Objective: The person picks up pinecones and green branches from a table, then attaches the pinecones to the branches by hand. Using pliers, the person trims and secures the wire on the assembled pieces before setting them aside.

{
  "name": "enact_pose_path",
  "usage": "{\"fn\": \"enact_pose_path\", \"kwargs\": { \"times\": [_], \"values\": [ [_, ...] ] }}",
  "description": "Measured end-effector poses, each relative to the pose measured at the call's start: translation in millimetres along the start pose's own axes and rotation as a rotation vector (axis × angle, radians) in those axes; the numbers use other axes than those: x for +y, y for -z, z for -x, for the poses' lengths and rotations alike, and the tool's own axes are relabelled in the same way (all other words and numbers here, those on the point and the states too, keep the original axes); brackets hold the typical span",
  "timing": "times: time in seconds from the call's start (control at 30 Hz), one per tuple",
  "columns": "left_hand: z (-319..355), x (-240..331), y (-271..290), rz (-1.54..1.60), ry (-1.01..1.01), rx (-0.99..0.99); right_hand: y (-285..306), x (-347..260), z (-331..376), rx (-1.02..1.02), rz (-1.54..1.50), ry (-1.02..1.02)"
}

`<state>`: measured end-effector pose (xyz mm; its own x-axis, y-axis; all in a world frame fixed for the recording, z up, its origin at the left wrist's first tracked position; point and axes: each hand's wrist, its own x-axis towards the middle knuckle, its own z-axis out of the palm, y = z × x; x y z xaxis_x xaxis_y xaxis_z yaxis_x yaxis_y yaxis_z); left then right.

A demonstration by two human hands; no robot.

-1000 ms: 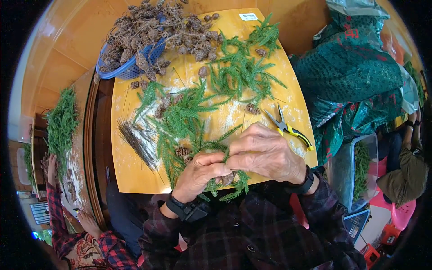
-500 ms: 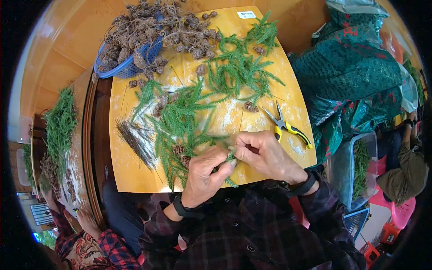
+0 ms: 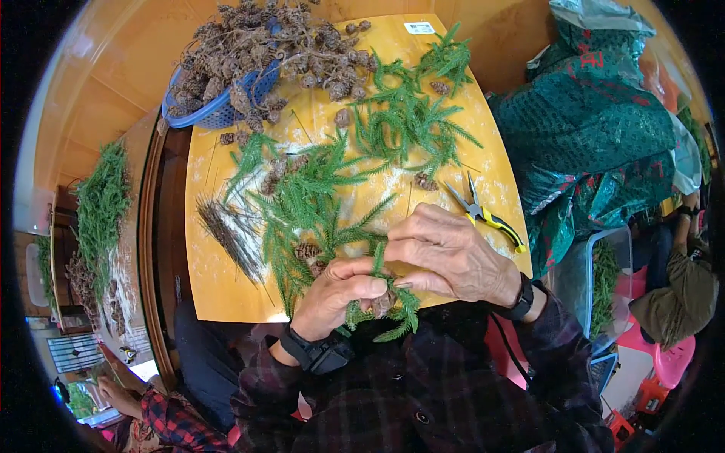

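My left hand (image 3: 336,294) is closed in a pinch on a green conifer sprig (image 3: 408,309) near the table's front edge. A brown pine cone (image 3: 383,304) hangs among its needles, just below my left thumb. My right hand (image 3: 457,257) is beside it, fingers curled and thumb at the sprig's side; what lies between those fingertips is hidden. Left of the hands are more green sprigs (image 3: 302,200) and a loose pine cone (image 3: 306,251). A bundle of thin dark wires (image 3: 232,235) lies at the table's left. Yellow-and-black long-nose pliers (image 3: 485,214) rest right of my right hand.
The yellow board (image 3: 204,294) is dusted with white powder. At the back left stands a blue basket (image 3: 200,115) heaped with pine cones (image 3: 249,57). Green plastic bags (image 3: 589,128) and a clear bin (image 3: 596,287) of greenery stand right. Other people (image 3: 177,411) sit at both sides.
Both hands have tilted, and the sprig with its cone has come into fuller view below the left thumb. My right hand has turned, its knuckles now higher. The person at the left shifted their arms.
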<state>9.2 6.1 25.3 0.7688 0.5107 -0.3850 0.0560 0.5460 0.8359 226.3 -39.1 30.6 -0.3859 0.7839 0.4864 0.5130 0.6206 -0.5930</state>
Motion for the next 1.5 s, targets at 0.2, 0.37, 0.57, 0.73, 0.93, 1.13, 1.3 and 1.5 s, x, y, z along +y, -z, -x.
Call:
{"fn": "enact_pose_path", "kwargs": {
  "times": [0.2, 0.37, 0.57, 0.73, 0.93, 1.13, 1.3, 1.5],
  "values": [
    [-6.3, -6.8, 3.1, -0.193, -0.101, 0.028, -8.3, -1.0, 5.1, 0.0, -0.115, -0.114],
    [-10.6, -7.8, -6.8, -0.635, -0.433, 0.15, -9.1, -2.5, 9.9, -0.142, -0.598, -0.628],
    [-1.6, -3.4, 0.8, -0.021, 0.015, 0.034, 1.0, -2.0, 10.9, 0.015, -0.349, -0.305],
    [0.2, -13.9, 0.7, 0.109, 0.053, -0.011, 4.3, 2.0, 4.8, -0.04, -0.014, 0.076],
    [-0.1, -4.4, -5.2, 0.095, 0.135, -0.038, -0.1, 8.3, 10.0, -0.024, -0.08, 0.134],
    [-4.3, -5.9, -6.6, -0.474, -0.204, 0.023, 2.3, -3.1, 12.2, -0.203, -0.67, -0.458],
    [-3.1, -7.7, -8.7, -0.114, -0.025, 0.065, 3.6, -1.5, 19.0, -0.083, -0.649, -0.616],
    [2.0, -18.8, -6.7, 0.066, -0.027, 0.003, 11.0, -2.0, 10.1, -0.008, -0.009, 0.04]
  ]
}}
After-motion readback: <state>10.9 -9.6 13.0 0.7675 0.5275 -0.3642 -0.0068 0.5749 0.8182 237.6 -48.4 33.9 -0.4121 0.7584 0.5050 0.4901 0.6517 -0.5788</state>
